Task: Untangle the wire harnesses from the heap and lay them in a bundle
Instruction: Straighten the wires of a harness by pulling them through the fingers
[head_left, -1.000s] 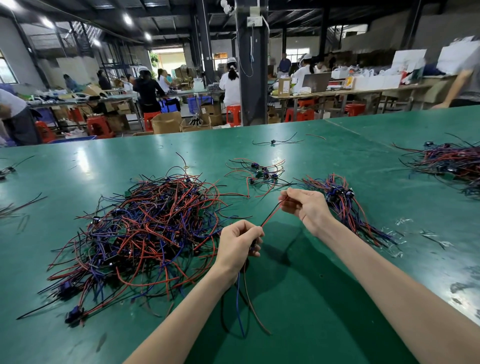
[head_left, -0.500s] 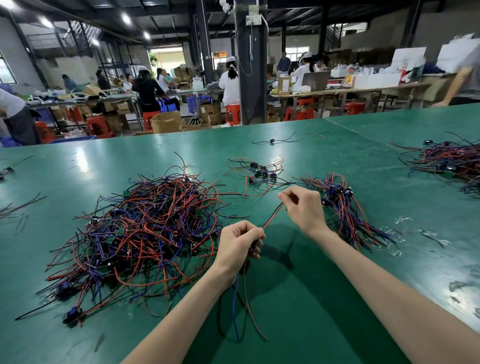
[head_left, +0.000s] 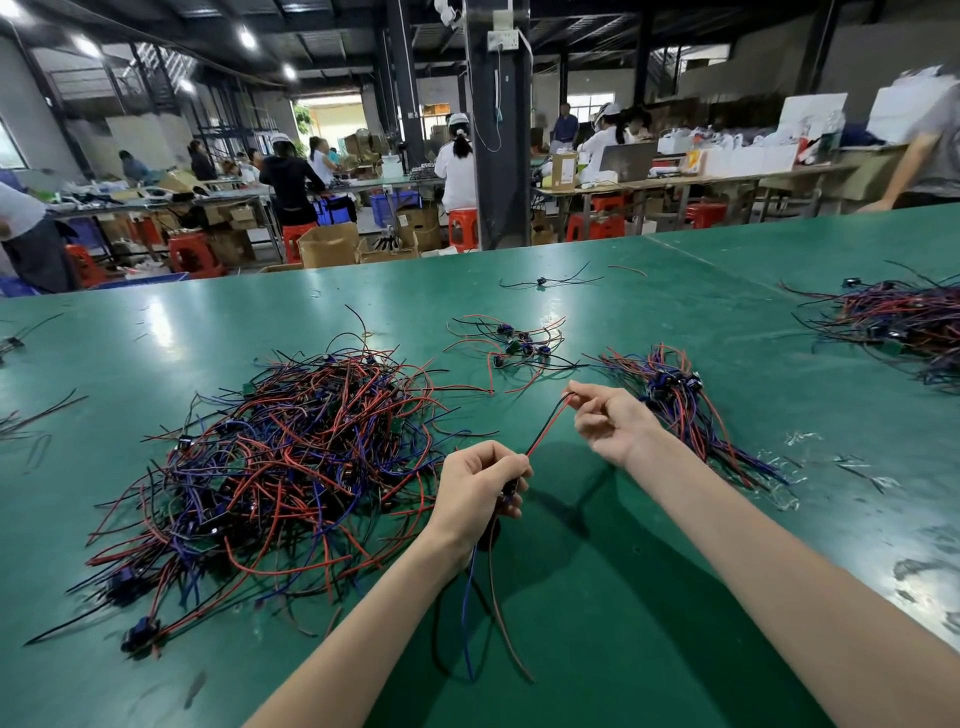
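A big tangled heap of red, blue and black wire harnesses (head_left: 280, 467) lies on the green table (head_left: 649, 623), left of my hands. My left hand (head_left: 480, 491) grips one harness at its connector; blue, black and brown leads (head_left: 475, 618) hang below the fist. From that fist a red and black pair (head_left: 545, 428) runs up to my right hand (head_left: 610, 423), which pinches the wire tips between thumb and fingers. Just behind my right hand lies the sorted bundle (head_left: 685, 405) with its connectors together.
A small loose group of harnesses (head_left: 511, 348) lies beyond my hands, a single harness (head_left: 543, 282) further back. Another pile (head_left: 904, 327) sits at the far right. Stray wires (head_left: 31, 415) lie at the left edge, plastic scraps (head_left: 802, 441) right of the bundle. People work at benches behind.
My right hand has slid a little further along the red and black pair, drawing it straighter. My left hand keeps its grip in the same place.
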